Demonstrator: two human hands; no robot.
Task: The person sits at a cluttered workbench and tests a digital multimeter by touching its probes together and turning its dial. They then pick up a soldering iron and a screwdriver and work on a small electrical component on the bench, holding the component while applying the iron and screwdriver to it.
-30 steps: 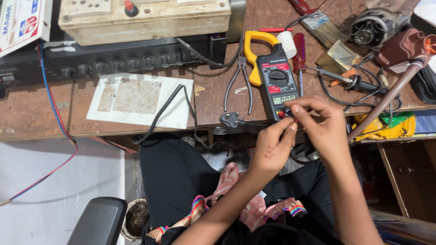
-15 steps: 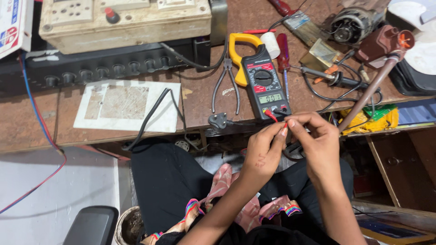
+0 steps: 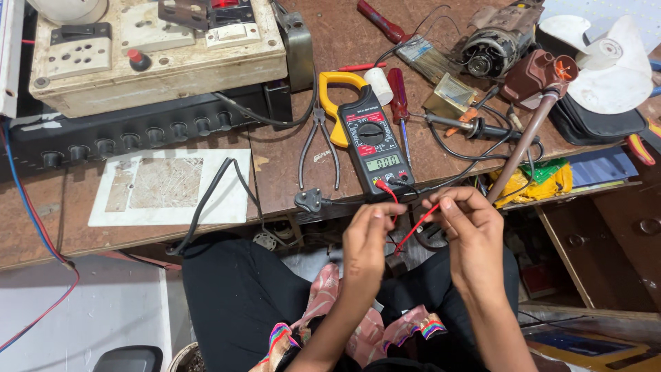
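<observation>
The brown wooden counter fills the upper half of the view; at eleven o'clock sits a cream switchboard box on a long black unit; a white rectangular sheet with a worn tan patch lies at nine o'clock; a white package edge with blue and red print stands at the far ten o'clock border; the black clamp meter with yellow jaw lies near centre, pliers just beside it at its nine o'clock; the left hand and right hand hover at five o'clock of the meter, fingers of both pinching the thin red lead between them.
</observation>
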